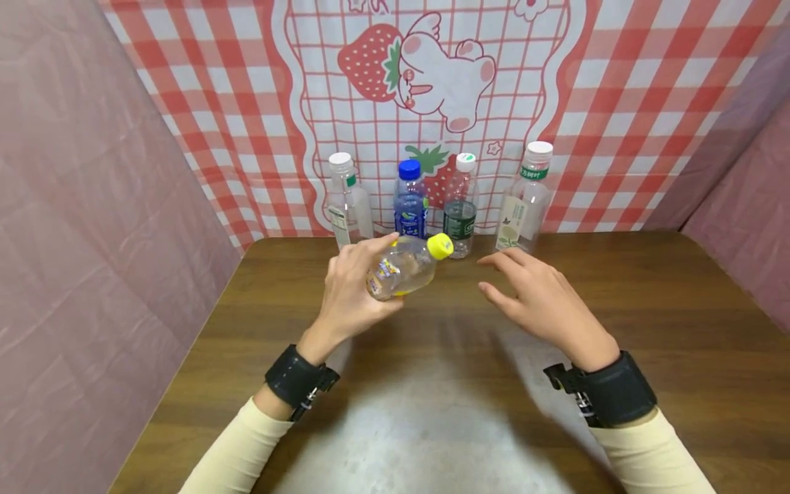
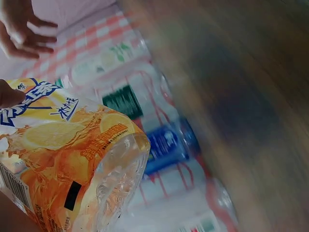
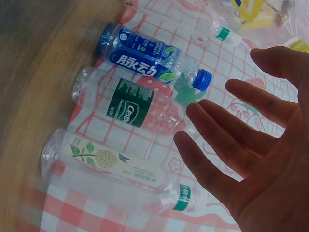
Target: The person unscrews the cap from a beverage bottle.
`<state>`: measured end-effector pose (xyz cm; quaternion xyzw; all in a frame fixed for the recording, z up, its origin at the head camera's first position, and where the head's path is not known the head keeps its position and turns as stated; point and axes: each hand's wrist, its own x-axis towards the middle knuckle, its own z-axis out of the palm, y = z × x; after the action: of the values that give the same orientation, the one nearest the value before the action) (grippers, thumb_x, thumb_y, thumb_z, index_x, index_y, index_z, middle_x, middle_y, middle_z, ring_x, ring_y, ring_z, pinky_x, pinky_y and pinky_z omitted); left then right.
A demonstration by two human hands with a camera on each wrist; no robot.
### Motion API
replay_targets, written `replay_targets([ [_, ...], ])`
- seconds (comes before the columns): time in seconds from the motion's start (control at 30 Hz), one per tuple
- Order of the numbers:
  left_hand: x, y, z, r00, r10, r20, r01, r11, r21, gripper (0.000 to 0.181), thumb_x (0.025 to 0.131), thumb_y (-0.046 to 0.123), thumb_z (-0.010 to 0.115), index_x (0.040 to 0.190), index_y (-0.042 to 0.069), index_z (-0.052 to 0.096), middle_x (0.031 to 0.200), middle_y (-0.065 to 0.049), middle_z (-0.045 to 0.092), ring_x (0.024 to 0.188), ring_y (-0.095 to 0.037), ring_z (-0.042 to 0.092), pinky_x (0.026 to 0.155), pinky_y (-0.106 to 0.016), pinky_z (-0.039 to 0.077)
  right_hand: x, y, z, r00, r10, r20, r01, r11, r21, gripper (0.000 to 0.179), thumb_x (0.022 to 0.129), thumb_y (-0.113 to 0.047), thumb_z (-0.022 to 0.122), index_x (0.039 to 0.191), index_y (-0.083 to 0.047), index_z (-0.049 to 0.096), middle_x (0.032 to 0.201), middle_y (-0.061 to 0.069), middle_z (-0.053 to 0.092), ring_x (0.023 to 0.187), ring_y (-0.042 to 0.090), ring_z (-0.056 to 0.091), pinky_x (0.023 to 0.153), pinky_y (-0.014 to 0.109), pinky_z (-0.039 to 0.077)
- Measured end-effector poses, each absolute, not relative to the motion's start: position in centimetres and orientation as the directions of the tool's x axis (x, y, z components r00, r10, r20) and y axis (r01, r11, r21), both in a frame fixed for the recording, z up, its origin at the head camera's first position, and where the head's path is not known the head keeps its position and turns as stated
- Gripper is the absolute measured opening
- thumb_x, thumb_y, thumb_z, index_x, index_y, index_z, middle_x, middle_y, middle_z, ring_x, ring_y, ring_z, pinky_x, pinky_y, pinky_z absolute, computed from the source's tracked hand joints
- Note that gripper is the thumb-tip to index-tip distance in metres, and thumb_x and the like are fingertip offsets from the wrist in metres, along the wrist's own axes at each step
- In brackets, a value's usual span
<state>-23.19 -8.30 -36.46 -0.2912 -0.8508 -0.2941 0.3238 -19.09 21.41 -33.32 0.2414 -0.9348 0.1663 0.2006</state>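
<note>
The left hand is gripping a yellow-capped, orange-labelled clear plastic bottle round its body, holding it tilted above the brown wooden desk, apparently to leave the cap free. The right hand, fingers apart, is holding nothing. Along the far edge, a clear white-capped bottle nearest the left corner, a blue-capped bottle, a green-labelled bottle and a cream-labelled bottle are standing upright, spaced apart, perhaps for easy access.
</note>
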Motion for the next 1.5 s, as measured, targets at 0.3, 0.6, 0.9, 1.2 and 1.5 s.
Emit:
replay_targets([
  [0.3, -22.3, -4.9, -36.6, -0.555, 0.418, 0.719, 0.732, 0.656, 0.183, 0.100, 0.053, 0.045, 0.086, 0.143, 0.037, 0.042, 0.131, 0.009, 0.056, 0.107, -0.016, 0.049, 0.078, -0.036, 0.036, -18.9, 20.8, -32.6, -0.754, -0.264, 0.602, -0.509, 0.814, -0.280, 0.018, 0.098, -0.023, 0.052, 0.106, -0.016, 0.066, 0.092, -0.002, 0.066, 0.071, 0.014, 0.056, 0.061, 0.035, 0.043],
  [0.6, -21.4, -4.5, -36.5, -0.540, 0.467, 0.700, 0.721, 0.686, 0.099, 0.101, 0.056, 0.050, 0.084, 0.145, 0.038, 0.038, 0.132, 0.006, 0.055, 0.108, -0.018, 0.048, 0.082, -0.038, 0.039, -18.4, 19.3, -32.6, -0.779, -0.123, 0.615, -0.409, 0.844, -0.349, 0.043, 0.100, -0.038, 0.044, 0.062, -0.019, 0.049, 0.050, -0.005, 0.047, 0.047, 0.012, 0.042, 0.046, 0.030, 0.029],
  [0.9, -20.8, -4.2, -35.8, -0.511, 0.490, 0.706, 0.716, 0.698, 0.034, 0.101, 0.056, 0.053, 0.082, 0.146, 0.039, 0.037, 0.129, 0.005, 0.056, 0.104, -0.018, 0.048, 0.076, -0.035, 0.037, -17.8, 18.2, -32.1, -0.849, 0.019, 0.528, -0.200, 0.914, -0.354, 0.064, 0.098, -0.055, 0.029, 0.047, -0.021, 0.044, 0.045, 0.001, 0.039, 0.046, 0.022, 0.044, 0.042, 0.034, 0.025],
  [1.2, -20.6, -3.9, -35.6, -0.525, 0.504, 0.685, 0.755, 0.648, 0.102, 0.102, 0.053, 0.051, 0.084, 0.144, 0.036, 0.040, 0.122, 0.010, 0.058, 0.098, -0.014, 0.048, 0.075, -0.032, 0.038, -17.7, 18.4, -32.4, -0.733, -0.048, 0.679, -0.328, 0.899, -0.290, 0.058, 0.098, -0.041, 0.044, 0.044, -0.022, 0.038, 0.041, -0.005, 0.029, 0.040, 0.015, 0.032, 0.041, 0.031, 0.019],
  [1.5, -21.4, -4.5, -35.7, -0.540, 0.542, 0.644, 0.817, 0.522, 0.245, 0.095, 0.054, 0.047, 0.084, 0.140, 0.036, 0.046, 0.121, 0.014, 0.062, 0.093, -0.009, 0.048, 0.073, -0.027, 0.040, -17.4, 18.5, -32.5, -0.654, -0.118, 0.748, -0.408, 0.887, -0.217, 0.055, 0.093, -0.034, 0.051, 0.044, -0.019, 0.033, 0.042, -0.005, 0.024, 0.039, 0.010, 0.021, 0.041, 0.028, 0.012],
])
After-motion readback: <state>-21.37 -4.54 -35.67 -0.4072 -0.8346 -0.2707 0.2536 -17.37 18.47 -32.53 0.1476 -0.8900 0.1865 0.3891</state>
